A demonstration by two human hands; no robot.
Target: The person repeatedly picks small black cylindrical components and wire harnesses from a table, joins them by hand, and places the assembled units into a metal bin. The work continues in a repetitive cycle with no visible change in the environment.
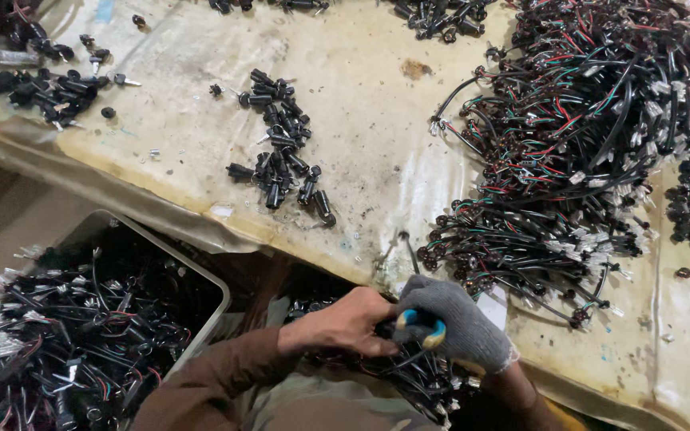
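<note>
Hands meet at the near edge of the worktop, over a bundle of black cables.

The right hand, in a grey knitted glove, is closed around a hand tool with blue and yellow handles; the tip of the tool is hidden between the hands. The bare left hand has its fingers curled on a dark piece just beside the tool, but I cannot tell exactly what this piece is. The bundle of black cables lies under both hands, on the lap of the person. On the worktop, a small heap of black connectors lies in the middle, and a big pile of wire harnesses with red, green and white wires is on the right. A plastic bin at the left is full of similar harnesses.
</note>
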